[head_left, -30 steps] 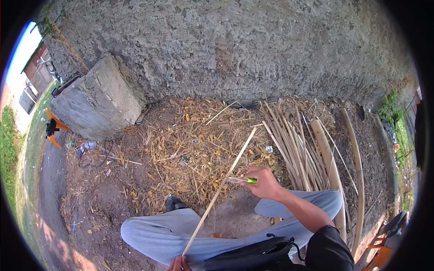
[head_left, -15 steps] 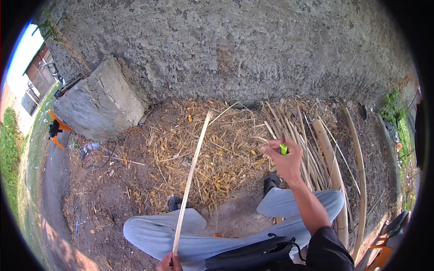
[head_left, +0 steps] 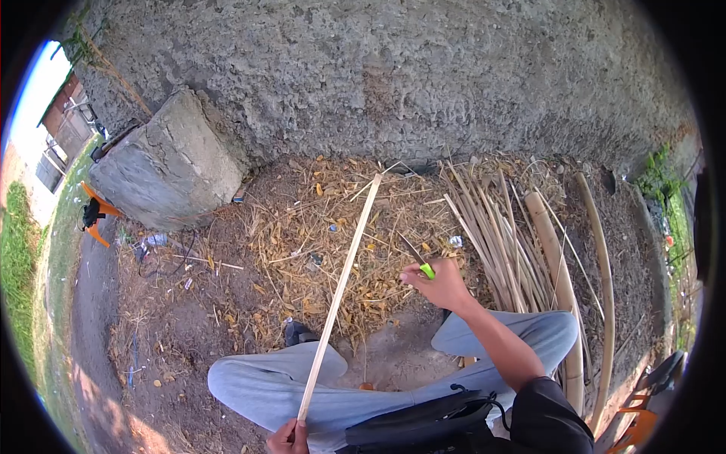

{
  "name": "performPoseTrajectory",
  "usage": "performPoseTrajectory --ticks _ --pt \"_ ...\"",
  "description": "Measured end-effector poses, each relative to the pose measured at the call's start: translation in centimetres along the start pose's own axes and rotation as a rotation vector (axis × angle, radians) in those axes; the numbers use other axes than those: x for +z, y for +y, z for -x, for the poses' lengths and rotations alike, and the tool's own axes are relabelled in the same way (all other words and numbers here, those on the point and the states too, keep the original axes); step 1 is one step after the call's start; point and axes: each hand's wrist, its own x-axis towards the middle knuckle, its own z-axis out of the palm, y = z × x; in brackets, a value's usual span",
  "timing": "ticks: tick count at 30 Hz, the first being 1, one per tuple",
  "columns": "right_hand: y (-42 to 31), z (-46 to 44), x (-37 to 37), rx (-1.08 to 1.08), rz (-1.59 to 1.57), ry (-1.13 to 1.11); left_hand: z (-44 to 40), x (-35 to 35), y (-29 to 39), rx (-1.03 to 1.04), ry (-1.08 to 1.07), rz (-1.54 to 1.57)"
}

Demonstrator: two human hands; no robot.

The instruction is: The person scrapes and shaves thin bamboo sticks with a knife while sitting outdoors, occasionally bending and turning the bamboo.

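My left hand (head_left: 288, 437), at the bottom edge, is closed round the lower end of a long pale bamboo strip (head_left: 340, 291). The strip slants up and to the right, its far end over the straw-covered ground near the wall. My right hand (head_left: 440, 286) is closed on the bright green handle of a knife (head_left: 414, 252). Its dark blade points up and left, to the right of the strip and apart from it.
A bundle of split bamboo strips (head_left: 495, 242) lies on the right, beside thick bamboo poles (head_left: 557, 276). A concrete block (head_left: 170, 166) stands at the upper left against a rough wall (head_left: 423, 83). Dry leaves and shavings (head_left: 302, 234) cover the ground.
Since half a second ago, my right hand has moved left and down with the knife, whose blade now shows. The strip's far end has swung right; my left hand still grips it.
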Motion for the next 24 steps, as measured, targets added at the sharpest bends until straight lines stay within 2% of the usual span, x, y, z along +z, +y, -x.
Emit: performPoseTrajectory --ticks 2,4,6,9,11,14,16,18,24 --pt "-0.6 0.1 1.2 0.030 -0.247 -0.016 0.1 -0.2 0.3 -0.036 -0.047 -0.002" --pt "-1.2 0.5 2.4 0.062 -0.290 -0.052 0.1 0.2 0.6 -0.041 -0.051 0.010" --pt "-0.7 0.9 4.6 -0.054 -0.296 -0.004 0.1 0.6 1.1 -0.052 -0.052 0.019" --pt "-2.2 3.2 5.2 -0.184 -0.182 -0.004 -0.9 1.3 1.7 -0.146 -0.159 -0.060" --pt "-2.6 4.9 6.1 -0.331 -0.236 -0.019 -1.7 3.3 0.9 -0.075 -0.105 0.199" --pt "-3.0 7.4 7.0 -0.443 -0.148 -0.111 -3.3 5.3 0.8 0.026 -0.047 0.085" --pt "-2.1 8.4 8.1 -0.503 -0.102 -0.090 -4.1 5.8 2.9 -0.004 -0.080 0.196" --pt "-1.6 8.9 8.5 -0.722 0.032 0.019 -4.3 6.4 3.6 -0.032 -0.117 0.306" --pt "-1.4 9.0 8.8 -0.789 0.051 0.134 -4.1 7.8 3.2 -0.021 -0.082 0.302"
